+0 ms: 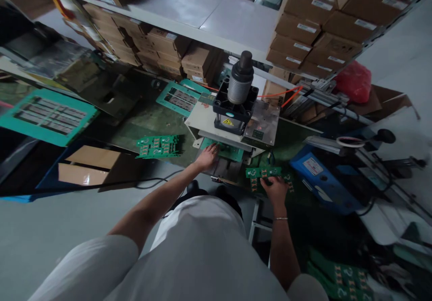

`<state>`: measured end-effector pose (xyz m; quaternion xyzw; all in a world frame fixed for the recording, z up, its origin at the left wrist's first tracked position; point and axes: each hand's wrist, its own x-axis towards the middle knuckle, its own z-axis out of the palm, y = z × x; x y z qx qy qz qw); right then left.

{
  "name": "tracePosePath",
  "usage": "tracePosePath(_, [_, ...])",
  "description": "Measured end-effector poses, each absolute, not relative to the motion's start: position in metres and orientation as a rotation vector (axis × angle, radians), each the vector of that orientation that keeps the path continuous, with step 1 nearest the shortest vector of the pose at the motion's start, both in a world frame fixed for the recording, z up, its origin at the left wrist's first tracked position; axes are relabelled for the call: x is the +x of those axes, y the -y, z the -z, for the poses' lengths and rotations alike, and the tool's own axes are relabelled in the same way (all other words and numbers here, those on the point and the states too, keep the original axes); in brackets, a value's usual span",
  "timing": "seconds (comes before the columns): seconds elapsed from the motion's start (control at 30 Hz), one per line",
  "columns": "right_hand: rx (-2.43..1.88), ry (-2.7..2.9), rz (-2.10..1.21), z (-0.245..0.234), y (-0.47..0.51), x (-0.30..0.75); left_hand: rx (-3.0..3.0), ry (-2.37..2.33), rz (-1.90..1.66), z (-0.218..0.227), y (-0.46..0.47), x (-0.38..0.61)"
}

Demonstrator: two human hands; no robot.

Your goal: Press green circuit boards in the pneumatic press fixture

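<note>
A small press with a black and ribbed-metal cylinder [239, 85] stands on the bench before me. My left hand [207, 157] reaches to the press opening, its fingers stretched out over the left part of a green plate [236, 152] that lies there. What is beneath those fingertips is hidden. To the right, my right hand [276, 189] has its fingers closed at the near edge of a green circuit board [263, 172]. More board parts show under and beside that hand. A stack of green circuit boards [158, 146] lies left of the press.
Green framed trays [177, 97] lie on the bench at the back left. A blue machine [320, 175] stands at the right. Cardboard boxes [303, 35] are piled on the shelf. A cardboard box [89, 166] and a black cable [151, 186] are at the left front.
</note>
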<state>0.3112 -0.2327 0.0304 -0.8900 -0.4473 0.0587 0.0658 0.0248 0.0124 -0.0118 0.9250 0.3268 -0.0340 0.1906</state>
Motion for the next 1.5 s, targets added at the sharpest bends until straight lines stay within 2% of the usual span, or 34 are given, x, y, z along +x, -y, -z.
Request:
tracePosePath(0.3, [-2.683, 1.301, -0.169, -0.025, 0.244, 0.298, 2.643, -0.547, 0.421, 0.022, 0.004, 0.011])
tracePosePath(0.57, [-2.746, 1.198, -0.144, -0.032, 0.255, 0.273, 2.667, -0.476, 0.371, 0.006, 0.002, 0.023])
tracePosePath(0.67, [-2.778, 1.17, -0.136, -0.035, 0.257, 0.261, 2.682, -0.571, 0.249, -0.015, -0.023, -0.01])
tracePosePath(0.8, [-2.78, 1.189, -0.142, -0.036, 0.248, 0.234, 2.66, -0.981, 0.119, -0.028, -0.068, -0.106])
tracePosePath(0.93, [-2.778, 1.238, -0.179, -0.032, 0.216, 0.189, 2.477, -1.368, 0.184, -0.001, -0.11, -0.194])
tracePosePath(1.03, [-2.795, 1.274, -0.236, -0.028, 0.179, 0.15, 2.324, -1.483, 0.165, 0.03, -0.129, -0.223])
tracePosePath(1.23, [-2.868, 1.327, -0.358, -0.021, 0.118, 0.097, 2.319, -1.409, 0.053, 0.058, -0.135, -0.238])
tracePosePath(1.5, [-2.952, 1.515, -0.468, -0.016, 0.097, 0.096, 2.448, -1.199, -0.008, 0.059, -0.115, -0.211])
